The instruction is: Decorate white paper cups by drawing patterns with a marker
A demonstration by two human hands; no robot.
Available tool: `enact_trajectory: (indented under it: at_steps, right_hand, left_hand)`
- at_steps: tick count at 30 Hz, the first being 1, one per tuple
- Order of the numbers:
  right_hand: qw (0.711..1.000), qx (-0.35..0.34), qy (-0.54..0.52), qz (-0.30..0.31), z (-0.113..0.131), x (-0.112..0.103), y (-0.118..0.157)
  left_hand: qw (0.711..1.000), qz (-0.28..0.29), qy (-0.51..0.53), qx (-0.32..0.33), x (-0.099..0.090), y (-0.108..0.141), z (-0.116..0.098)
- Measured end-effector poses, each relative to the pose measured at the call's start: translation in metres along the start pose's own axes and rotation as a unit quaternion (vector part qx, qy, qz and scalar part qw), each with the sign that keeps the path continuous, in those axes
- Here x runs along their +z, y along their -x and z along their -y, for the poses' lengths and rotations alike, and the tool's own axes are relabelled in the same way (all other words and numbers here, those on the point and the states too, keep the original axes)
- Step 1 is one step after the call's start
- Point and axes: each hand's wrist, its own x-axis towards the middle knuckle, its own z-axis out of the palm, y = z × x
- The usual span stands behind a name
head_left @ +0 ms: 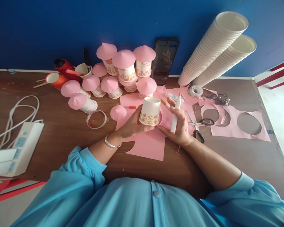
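A white paper cup [150,108], upside down with red and yellow flowers drawn along its rim, is held in my left hand [131,126] above the pink paper. In my right hand [181,127] a white marker [176,114] stands up between the fingers, and its red tip points away from me. The thumb of that hand reaches towards the cup's lower edge. Just beyond the cup lies an orange-and-white marker [165,104]. An orange marker cap [132,107] and a pink paper cone [118,113] rest to the left of the cup.
Several decorated cups with pink cone roofs [124,59] stand at the back, near a phone [165,60]. Two tall cup stacks [215,47] lean on the blue wall. Scissors [196,124], tape [195,90] and cut pink paper [241,123] lie right; a power strip [26,148] sits left.
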Motion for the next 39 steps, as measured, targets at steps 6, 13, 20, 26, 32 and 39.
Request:
enact_trajectory:
  at_steps: [6, 13, 20, 26, 32, 39]
  right_hand:
    - [1.0, -0.011, -0.011, 0.016, -0.004, 0.002, -0.001]
    - [1.0, -0.002, 0.008, 0.02, -0.004, 0.001, 0.0]
    - [1.0, 0.011, 0.009, 0.011, -0.006, 0.003, 0.004]
    - [1.0, 0.007, -0.018, 0.013, -0.006, 0.004, 0.004]
    - [0.999, 0.041, -0.006, -0.022, -0.013, 0.006, 0.004]
    - [0.995, 0.052, 0.068, -0.047, -0.016, 0.01, 0.004]
  left_hand:
    - [0.996, 0.003, -0.074, 0.047, 0.007, 0.0, -0.002]
    - [0.994, 0.018, -0.086, 0.059, 0.005, 0.0, 0.001]
    - [0.99, 0.023, -0.12, 0.065, 0.0, -0.002, 0.003]
    - [0.988, 0.012, -0.129, 0.083, 0.0, -0.002, 0.005]
    - [0.977, -0.061, -0.142, 0.149, 0.002, -0.002, 0.007]
    - [0.945, -0.158, -0.193, 0.211, 0.007, -0.003, -0.001]
